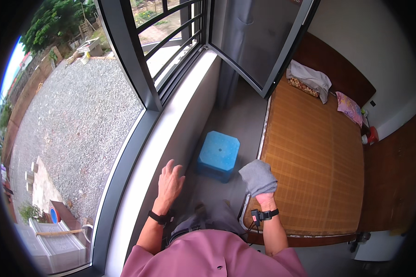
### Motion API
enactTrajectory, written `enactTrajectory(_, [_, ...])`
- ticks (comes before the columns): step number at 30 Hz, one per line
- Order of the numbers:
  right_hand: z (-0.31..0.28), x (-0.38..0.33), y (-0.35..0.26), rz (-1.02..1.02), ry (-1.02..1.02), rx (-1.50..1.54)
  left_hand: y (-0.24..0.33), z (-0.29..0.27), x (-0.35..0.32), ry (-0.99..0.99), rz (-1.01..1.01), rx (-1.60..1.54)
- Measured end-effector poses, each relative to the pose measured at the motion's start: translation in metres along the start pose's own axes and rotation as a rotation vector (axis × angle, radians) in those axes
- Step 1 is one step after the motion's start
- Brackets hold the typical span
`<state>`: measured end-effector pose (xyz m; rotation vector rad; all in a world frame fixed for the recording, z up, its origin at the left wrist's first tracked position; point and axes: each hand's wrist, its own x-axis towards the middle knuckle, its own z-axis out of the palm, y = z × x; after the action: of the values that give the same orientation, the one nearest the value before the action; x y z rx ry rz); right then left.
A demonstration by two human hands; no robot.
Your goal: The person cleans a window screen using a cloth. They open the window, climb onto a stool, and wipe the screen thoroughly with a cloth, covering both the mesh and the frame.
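Observation:
A folded grey cloth (258, 177) is held in my right hand (265, 198), whose fingers are mostly hidden beneath it. The cloth hangs over the near left edge of the bed. My left hand (170, 181) is empty, its fingers apart, beside the white window sill (145, 159). Between my hands and a little farther off, a blue plastic stool (219, 150) stands on the grey floor. Each wrist wears a black strap; a small dark box with a cable sits on the right one.
A bed (314, 161) with a woven brown mat fills the right side, with pillows (349, 108) at its far end. A dark-framed window sash (263, 41) swings into the room ahead. Window bars (173, 34) stand left of it, and gravel (78, 106) lies outside.

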<state>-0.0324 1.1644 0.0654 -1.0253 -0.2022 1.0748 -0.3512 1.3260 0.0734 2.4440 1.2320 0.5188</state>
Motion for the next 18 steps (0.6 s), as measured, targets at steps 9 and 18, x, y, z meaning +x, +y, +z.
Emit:
enactTrajectory(9, [-0.040,0.175,-0.131,-0.256,0.062,0.056,-0.094,0.030,0.030,0.047,-0.332,0.388])
enactTrajectory(18, [0.031,0.319,-0.305,-0.639,-0.011,0.045,-0.098,0.046,0.049,0.153,-0.431,0.537])
